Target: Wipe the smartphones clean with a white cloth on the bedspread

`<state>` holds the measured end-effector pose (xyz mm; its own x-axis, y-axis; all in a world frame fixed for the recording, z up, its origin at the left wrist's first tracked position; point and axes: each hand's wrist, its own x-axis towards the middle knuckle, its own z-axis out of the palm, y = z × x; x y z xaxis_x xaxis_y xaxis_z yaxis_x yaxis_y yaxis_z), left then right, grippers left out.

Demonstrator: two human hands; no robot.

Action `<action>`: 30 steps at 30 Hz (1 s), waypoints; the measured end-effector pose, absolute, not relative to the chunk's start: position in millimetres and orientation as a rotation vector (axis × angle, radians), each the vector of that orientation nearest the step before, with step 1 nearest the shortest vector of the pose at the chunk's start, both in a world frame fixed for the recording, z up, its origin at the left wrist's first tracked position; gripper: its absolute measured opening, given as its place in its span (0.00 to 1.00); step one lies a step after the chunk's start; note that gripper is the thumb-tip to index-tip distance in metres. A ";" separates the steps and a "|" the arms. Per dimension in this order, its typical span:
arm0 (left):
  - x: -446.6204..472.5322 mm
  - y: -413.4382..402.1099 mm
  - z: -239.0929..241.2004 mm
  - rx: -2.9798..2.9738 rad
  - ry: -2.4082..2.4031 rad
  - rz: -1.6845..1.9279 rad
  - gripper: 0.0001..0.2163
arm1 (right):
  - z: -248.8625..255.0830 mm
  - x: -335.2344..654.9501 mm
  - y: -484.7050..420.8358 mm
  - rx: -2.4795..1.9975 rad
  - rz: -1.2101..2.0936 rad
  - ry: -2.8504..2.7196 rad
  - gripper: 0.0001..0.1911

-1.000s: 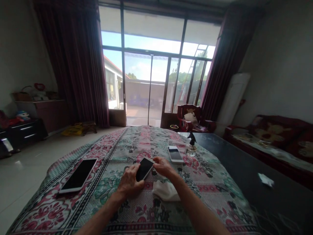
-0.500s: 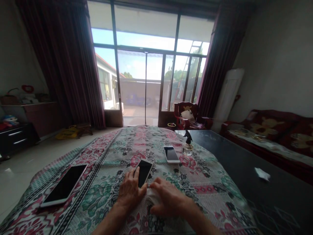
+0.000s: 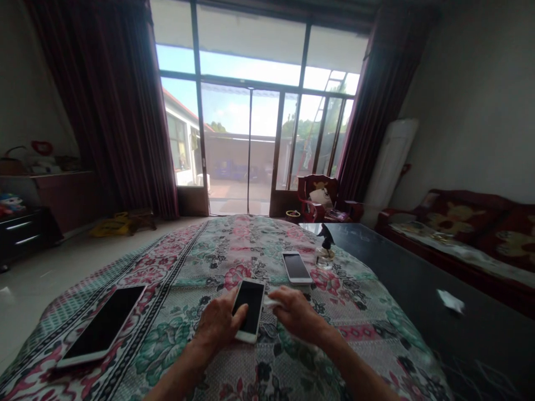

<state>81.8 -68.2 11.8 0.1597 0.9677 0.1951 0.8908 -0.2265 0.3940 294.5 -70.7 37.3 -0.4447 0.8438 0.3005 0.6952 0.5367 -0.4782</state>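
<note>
A white-framed smartphone with a dark screen is in my left hand, the thumb over its screen and the fingers behind its left edge. Close by on the right, my right hand is closed on a white tissue, which is partly hidden by the fingers and lies near the phone's right edge. Beyond it a smaller white phone rests face up on the patterned tablecloth. Far to the left, a large phone or tablet with a dark screen also lies on the cloth.
A glass bottle with a black spray top stands behind the smaller phone. To the right, a crumpled white paper lies on a black table. A red wooden chair and a sofa stand further back.
My left hand has gone from lying on the phone to gripping its left side, and the phone has turned more upright. My right hand with the tissue has moved up to its right edge.
</note>
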 end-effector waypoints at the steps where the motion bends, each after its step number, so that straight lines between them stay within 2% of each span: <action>1: 78.8 -61.6 12.4 2.207 1.856 0.623 0.16 | 37.1 291.7 -63.9 -1.246 0.376 -2.221 0.12; 5: 71.6 -35.6 6.8 2.267 1.799 0.813 0.12 | 30.5 270.8 -39.9 -1.240 0.327 -2.059 0.15; 9: 71.7 -12.7 -4.0 2.353 1.669 0.827 0.12 | 18.7 249.3 -24.5 -1.257 0.212 -1.986 0.17; 15: 69.0 15.9 -18.3 2.410 1.573 0.809 0.18 | -2.6 242.5 -20.8 -1.330 0.140 -2.025 0.14; 22: 58.5 23.9 -26.3 2.503 1.410 0.757 0.18 | -6.3 243.6 -20.3 -1.356 0.159 -2.010 0.14; 30: 49.1 21.8 -11.5 2.368 1.170 0.798 0.16 | -13.2 246.8 -16.2 -1.295 0.184 -1.999 0.13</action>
<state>49.1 21.8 -11.5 0.4923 0.8092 0.3207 0.5933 -0.5815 0.5566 246.8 -16.2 -13.2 -0.2215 0.8372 0.4999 0.7317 0.4816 -0.4823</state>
